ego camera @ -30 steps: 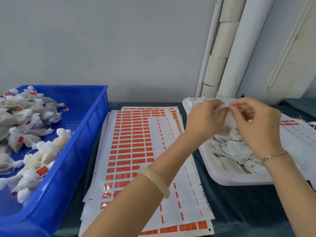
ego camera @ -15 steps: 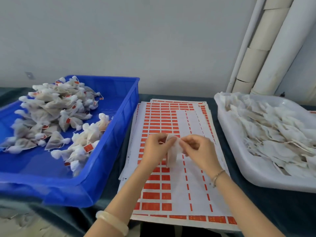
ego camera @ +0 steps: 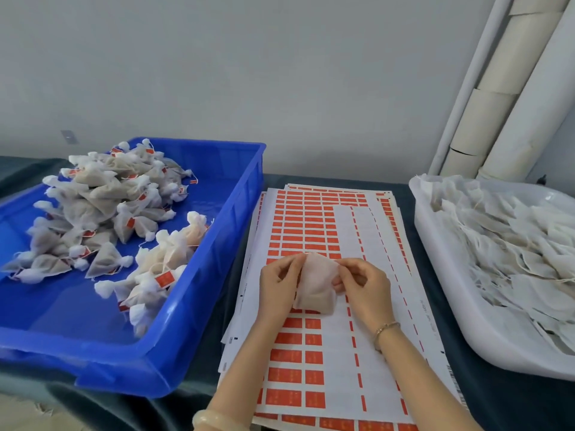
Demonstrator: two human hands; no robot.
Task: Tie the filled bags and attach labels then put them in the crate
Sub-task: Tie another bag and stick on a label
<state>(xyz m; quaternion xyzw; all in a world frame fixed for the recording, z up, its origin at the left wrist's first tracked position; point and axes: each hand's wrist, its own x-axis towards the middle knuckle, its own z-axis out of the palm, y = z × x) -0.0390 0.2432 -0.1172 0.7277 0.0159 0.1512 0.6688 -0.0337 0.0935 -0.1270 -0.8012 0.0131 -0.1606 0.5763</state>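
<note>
A small white mesh bag (ego camera: 315, 284) filled with pale powder hangs between my hands above the label sheets (ego camera: 314, 337). My left hand (ego camera: 278, 286) pinches its top left corner and my right hand (ego camera: 364, 283) pinches its top right corner. The sheets hold rows of red stickers and lie stacked mid-table. A blue crate (ego camera: 199, 306) on the left holds several tied bags with red labels (ego camera: 102, 213). A white tray (ego camera: 448, 293) on the right holds several flat untied bags (ego camera: 513, 244).
A dark cloth covers the table (ego camera: 485, 396). White and cardboard tubes (ego camera: 497, 113) lean in the back right corner against a pale wall. The crate and tray flank the sheets closely on both sides.
My hands carried one bag from over the white tray leftward to above the label sheets. The view swung left, bringing more of the blue crate into sight. The bag now hangs spread wider between my fingers.
</note>
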